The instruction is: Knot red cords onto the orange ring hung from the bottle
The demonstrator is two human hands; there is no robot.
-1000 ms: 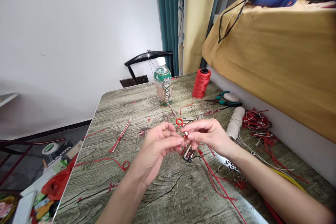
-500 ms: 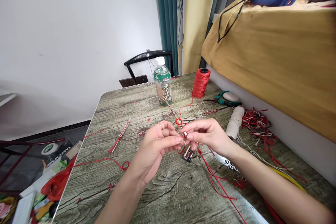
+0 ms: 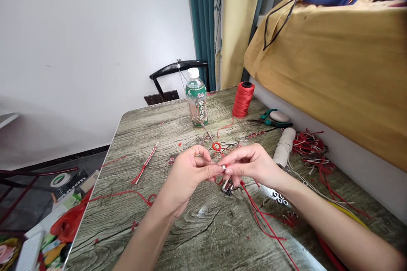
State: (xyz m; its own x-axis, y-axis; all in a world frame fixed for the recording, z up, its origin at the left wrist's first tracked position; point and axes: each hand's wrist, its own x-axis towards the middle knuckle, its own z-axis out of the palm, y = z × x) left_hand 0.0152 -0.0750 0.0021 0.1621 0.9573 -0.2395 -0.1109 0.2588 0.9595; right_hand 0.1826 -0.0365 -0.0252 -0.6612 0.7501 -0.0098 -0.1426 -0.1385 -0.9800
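Observation:
Over the middle of the table, my left hand [image 3: 193, 172] and my right hand [image 3: 249, 161] meet fingertip to fingertip. Pinched between them is a small silvery bead [image 3: 224, 167], and red cord [image 3: 218, 180] loops just below it. Both thumbs press close to the bead; the cord's path through the fingers is hidden. Beyond the hands lies a red cord ring [image 3: 216, 147], joined by a thin strand to the plastic drink bottle [image 3: 197, 99]. Under my right fingers rests a small dark, shiny object [image 3: 227, 186]. Red cords [image 3: 254, 207] trail from below my right hand towards the front.
A red thread spool [image 3: 243, 100] stands at the back right, near green-handled pliers [image 3: 270, 120]. A white cord roll [image 3: 285, 146], tangled red and white scraps [image 3: 308, 146] and silvery rings [image 3: 280, 197] lie right. At left are a braided red-white cord [image 3: 146, 163] and loose red cord [image 3: 124, 192].
My left fingertips have closed in on the bead, the thumb shifting slightly left and up. The bead has turned a little. My right hand has barely moved.

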